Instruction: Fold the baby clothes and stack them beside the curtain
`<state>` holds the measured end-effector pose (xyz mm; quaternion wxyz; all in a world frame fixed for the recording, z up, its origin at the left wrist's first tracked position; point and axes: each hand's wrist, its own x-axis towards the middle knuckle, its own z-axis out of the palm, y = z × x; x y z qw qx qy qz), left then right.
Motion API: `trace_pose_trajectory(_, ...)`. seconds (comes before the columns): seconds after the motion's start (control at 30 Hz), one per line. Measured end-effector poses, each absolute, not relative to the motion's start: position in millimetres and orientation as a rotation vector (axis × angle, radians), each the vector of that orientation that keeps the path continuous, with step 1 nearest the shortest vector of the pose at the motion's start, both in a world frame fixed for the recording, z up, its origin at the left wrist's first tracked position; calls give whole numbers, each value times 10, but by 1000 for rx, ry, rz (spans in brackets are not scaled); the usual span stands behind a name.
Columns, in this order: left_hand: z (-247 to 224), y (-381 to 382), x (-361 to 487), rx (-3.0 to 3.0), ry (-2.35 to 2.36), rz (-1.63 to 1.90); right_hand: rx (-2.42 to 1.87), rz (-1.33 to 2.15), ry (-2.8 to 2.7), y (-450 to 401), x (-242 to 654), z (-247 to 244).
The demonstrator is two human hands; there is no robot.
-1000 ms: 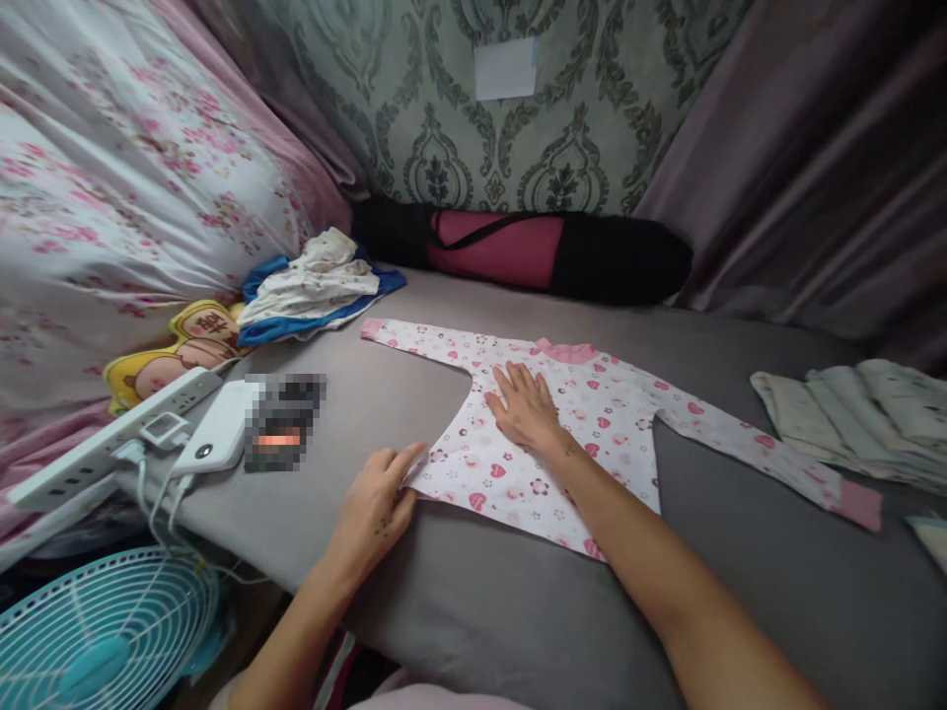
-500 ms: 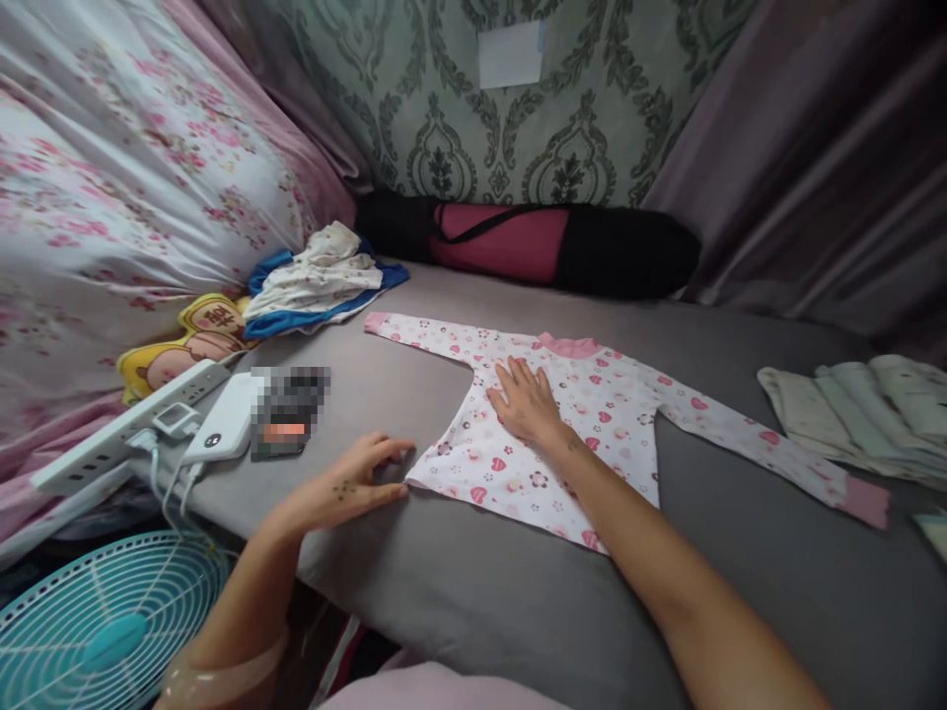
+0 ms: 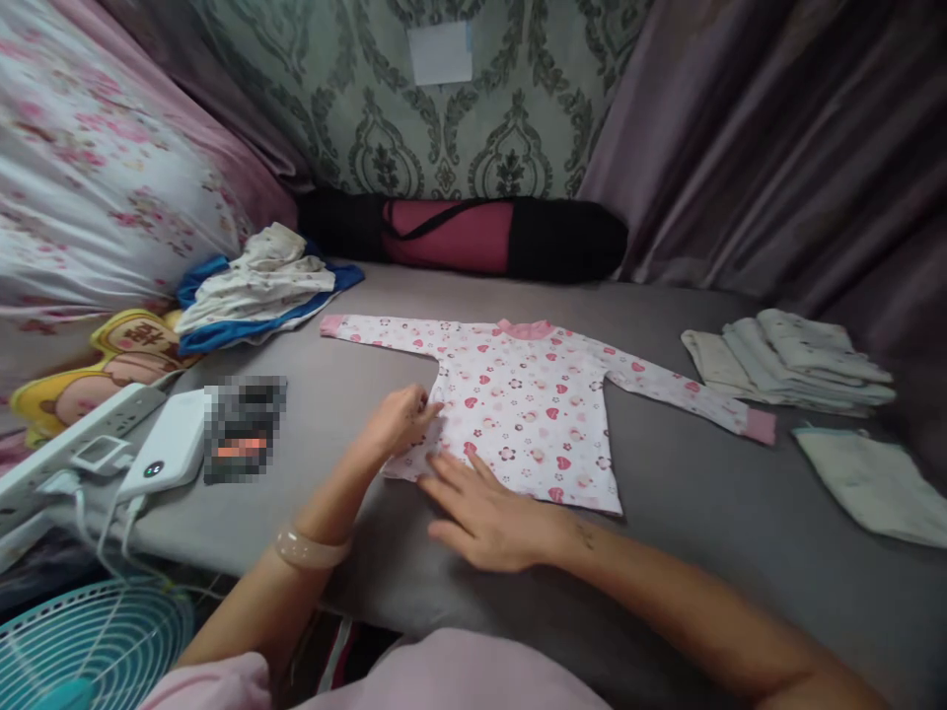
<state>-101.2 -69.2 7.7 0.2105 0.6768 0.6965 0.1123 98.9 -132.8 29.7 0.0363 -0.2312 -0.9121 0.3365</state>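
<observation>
A child's long-sleeved shirt (image 3: pixel 510 404), white with pink hearts and flowers and pink cuffs and collar, lies spread flat on the grey bed surface (image 3: pixel 651 552). At the shirt's left side edge, below the sleeve, my left hand (image 3: pixel 400 422) has its fingers curled in, closed on the fabric. My right hand (image 3: pixel 492 515) is open, palm down, fingers spread over the lower left part of the shirt and its hem. Both sleeves stretch outward, and the collar points away from me.
Folded clothes (image 3: pixel 799 360) and a pale folded cloth (image 3: pixel 873 483) lie at right. A crumpled garment (image 3: pixel 270 281), yellow cushion (image 3: pixel 110 360), power strip (image 3: pixel 81 434) and white power bank (image 3: pixel 167 444) are at left. A black-and-red long bag (image 3: pixel 451 237) lies behind; a fan (image 3: pixel 96 641) stands lower left.
My left hand has moved up to the shirt's side edge and closed. My right hand has come down from the chest area to the hem. The view has turned right.
</observation>
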Motion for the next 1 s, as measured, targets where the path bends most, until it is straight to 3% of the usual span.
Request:
trace_pose_trajectory(0.1,92,-777,-1013,1888,1978,207,-751,1068,-2644,-1411,1390,436)
trace_pose_trajectory(0.27,138,-921,-1019,1881,1942,135,-1996,380,-2129,-1200,2191,260)
trace_pose_trajectory(0.37,150,-953,-1016,1862,1959,193,-2265,378,-2094,-1174,2481,122)
trace_pose_trajectory(0.57,101,-930,-1009,1782,2026,334,-2118,683,-1942,-1217,2459,96)
trace_pose_trajectory(0.7,139,-1023,-1060,1524,1951,442,-1990,1246,-1395,-1234,2413,166)
trace_pose_trajectory(0.8,242,-1140,-1135,1315,1702,553,-1752,1501,-1311,-1312,2453,202)
trace_pose_trajectory(0.9,340,-1184,-1208,1140,1473,577,-1575,1594,-1547,-1386,2522,216)
trace_pose_trajectory(1.0,397,-1103,-1248,916,1363,708,-1571,1443,-1738,-1368,2573,239)
